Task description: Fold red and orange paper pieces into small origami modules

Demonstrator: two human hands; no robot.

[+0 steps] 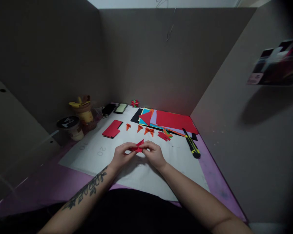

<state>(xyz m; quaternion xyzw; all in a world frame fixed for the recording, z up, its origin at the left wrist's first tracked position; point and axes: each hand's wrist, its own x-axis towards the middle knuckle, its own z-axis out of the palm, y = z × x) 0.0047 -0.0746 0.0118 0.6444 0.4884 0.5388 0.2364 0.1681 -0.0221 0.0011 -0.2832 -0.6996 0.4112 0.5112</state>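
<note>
- Left hand (122,155): thumb and fingertips drawn close together, pinching the left side of a small red folded paper piece (139,148).
- Right hand (154,155): likewise narrow, thumb and fingers closed on the right side of the same piece.
- Red piece held between the two hands, over the near middle of a white sheet (92,162) — one pointed corner rises to the far right. Exact fold partly hidden by the fingers.
- White sheet bears printed numbers, a "20" readable on its left; purple tabletop (63,185) shows at the left, near and right edges.
- Beyond the hands, a loose row of orange folded-paper pieces (128,127), pointed ends toward the near side; the rightmost ones lie together.
- Right of that row: a small heap of red folded pieces (164,136), with green and orange beside it.
- Left of the row: a stack of red paper rectangles (113,128), dark edge showing beneath.
- Far right: overlapping coloured sheets (178,121) — red uppermost, then lilac, blue, orange, black. A black-and-yellow utility knife (192,145) lies near them, slanted.
- Far edge: red-and-green paper star (135,103); a phone (120,108) to its left.
- Far left: black-lidded cup (74,130) beside a brown-rimmed pot (84,112) holding yellow items.
</note>
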